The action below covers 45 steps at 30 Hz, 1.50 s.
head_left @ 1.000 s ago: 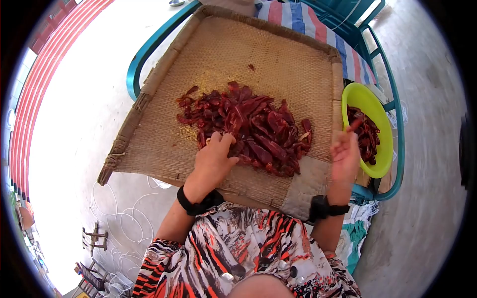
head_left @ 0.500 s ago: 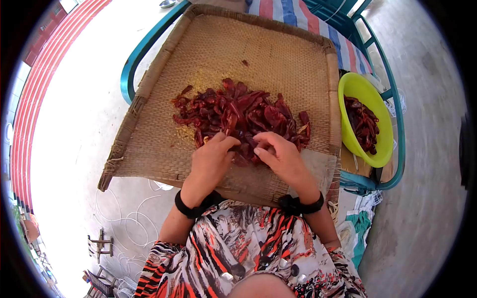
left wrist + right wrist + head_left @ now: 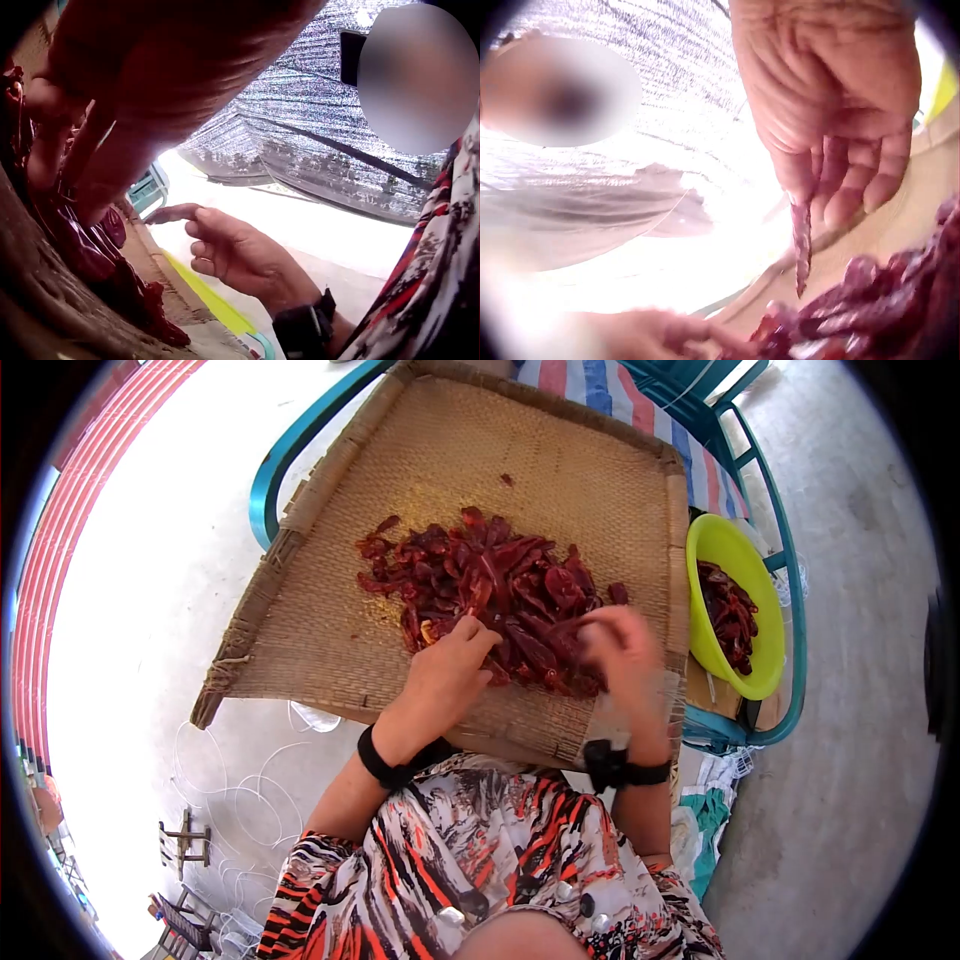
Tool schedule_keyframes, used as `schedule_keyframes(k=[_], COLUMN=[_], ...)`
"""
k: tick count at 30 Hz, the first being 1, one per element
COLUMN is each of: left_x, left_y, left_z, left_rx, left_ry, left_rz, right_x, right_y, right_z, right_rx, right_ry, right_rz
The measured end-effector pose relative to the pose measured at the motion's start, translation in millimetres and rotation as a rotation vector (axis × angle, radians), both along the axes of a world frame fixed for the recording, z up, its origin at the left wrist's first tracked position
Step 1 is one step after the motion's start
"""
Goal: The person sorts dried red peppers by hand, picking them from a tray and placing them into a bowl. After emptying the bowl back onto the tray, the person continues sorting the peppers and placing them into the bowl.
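A heap of dark red dried chili peppers (image 3: 500, 580) lies on a woven tray (image 3: 560, 470). At its near edge my left hand (image 3: 450, 675) rests with bent fingers among the peppers. In the left wrist view a dark red strip, apparently a pepper, runs between that hand's finger and thumb. My right hand (image 3: 630, 655), blurred in the head view, is raised over the heap's right side. It pinches one long, thin dried chili pepper (image 3: 802, 247), which hangs tip down from thumb and forefinger in the right wrist view.
To the right of the tray, a yellow-green basin (image 3: 770, 630) holds more peppers (image 3: 728, 615). A teal metal frame (image 3: 795, 600) runs around tray and basin, and striped cloth (image 3: 640, 415) lies behind. Low stools (image 3: 185, 843) and loose white cord are on the floor at left.
My right hand went from beside the basin to the heap, then rose rightward with a chili pepper. My left hand stayed at the heap's near edge.
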<state>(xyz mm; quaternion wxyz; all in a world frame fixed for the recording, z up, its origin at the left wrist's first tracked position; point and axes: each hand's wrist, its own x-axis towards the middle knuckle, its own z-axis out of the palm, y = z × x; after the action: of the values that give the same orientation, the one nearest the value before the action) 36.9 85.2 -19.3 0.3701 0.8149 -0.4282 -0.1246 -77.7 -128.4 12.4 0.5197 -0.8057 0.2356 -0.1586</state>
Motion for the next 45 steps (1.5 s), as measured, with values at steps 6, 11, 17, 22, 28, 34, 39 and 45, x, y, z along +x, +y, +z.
schedule_keyframes(k=[6,11,17,22,28,34,39,45], left_x=[2.3,4.7,4.0,-3.0,-17.1,-23.7,-35.3,-47.7], left_y=[-1.9,-2.2,0.4,-2.7,-12.2,-16.6,-22.2,-47.6], left_z=[-17.2,-14.0,-11.4,-9.7,14.2,18.7,30.3,26.1], left_rx=[0.039,0.100,-0.007,-0.167,-0.028,-0.163,-0.077,-0.096], left_ry=[-0.106,-0.076,0.026,0.088,0.111,0.150,0.152,0.158], left_rz=[-0.074,-0.108,-0.027,-0.079,-0.204,-0.197,-0.112,-0.126], right_x=[-39.4,-48.6,-40.6,-38.4,-36.5,-54.1,-69.2,-71.8], right_y=[-58.6,1.2,44.5,44.3,44.8,5.7,-63.9,-29.1], right_z=[20.0,-14.5,-41.6,-27.4,-22.0,-3.3,30.1,16.0], right_rx=[0.204,-0.256,-0.581,-0.555,-0.430,-0.413,-0.574,-0.238], right_ry=[-0.435,0.185,0.321,0.269,0.087,0.108,-0.177,0.042], right_rz=[-0.722,0.021,0.051,0.036,0.325,0.271,-0.645,0.058])
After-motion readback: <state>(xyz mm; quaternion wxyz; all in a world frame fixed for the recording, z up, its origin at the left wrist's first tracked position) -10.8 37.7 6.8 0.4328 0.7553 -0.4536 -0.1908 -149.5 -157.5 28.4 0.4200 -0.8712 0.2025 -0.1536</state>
